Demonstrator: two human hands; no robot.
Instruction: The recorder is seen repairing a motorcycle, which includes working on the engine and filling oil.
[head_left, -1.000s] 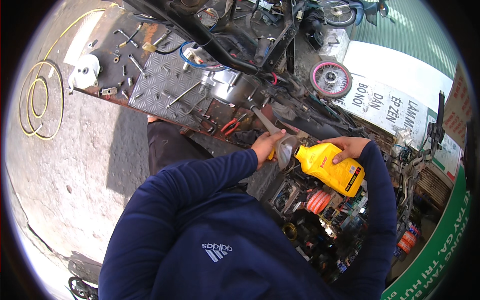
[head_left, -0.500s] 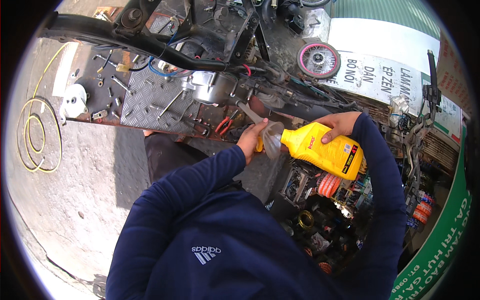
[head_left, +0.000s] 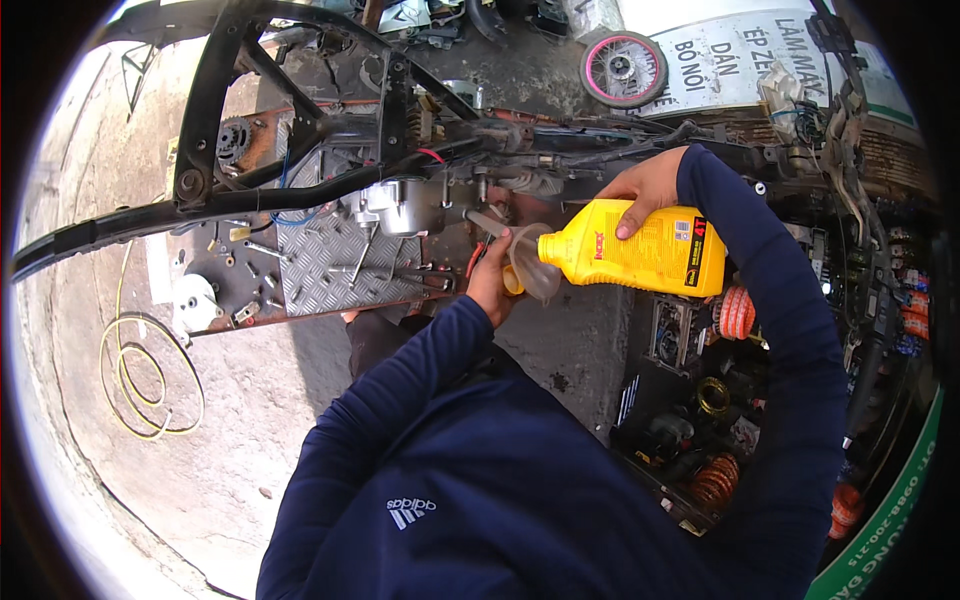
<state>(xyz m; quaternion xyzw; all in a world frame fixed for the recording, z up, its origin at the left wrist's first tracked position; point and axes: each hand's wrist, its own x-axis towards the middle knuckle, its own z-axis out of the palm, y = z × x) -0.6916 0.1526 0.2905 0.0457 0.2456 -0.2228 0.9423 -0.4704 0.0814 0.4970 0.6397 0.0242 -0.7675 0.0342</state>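
My left hand grips a translucent plastic funnel, with a small yellow piece at its fingers. The funnel's narrow end reaches the lower side of a silver engine case on the motorcycle frame; whether it sits inside an opening I cannot tell. My right hand holds a large yellow bottle tilted nearly horizontal, its neck at the funnel's wide mouth. Whether liquid flows is too small to tell.
A work platform with patterned plate carries bolts, wrenches, a white hub and pliers. A yellow hose lies coiled on the ground at left. A pink-rimmed wheel lies behind the frame. Crowded trays of parts are at lower right.
The view has turned, bringing more of the frame in. My right hand has tipped the bottle from a downward slant to nearly level, its base higher, while both hands keep their grips.
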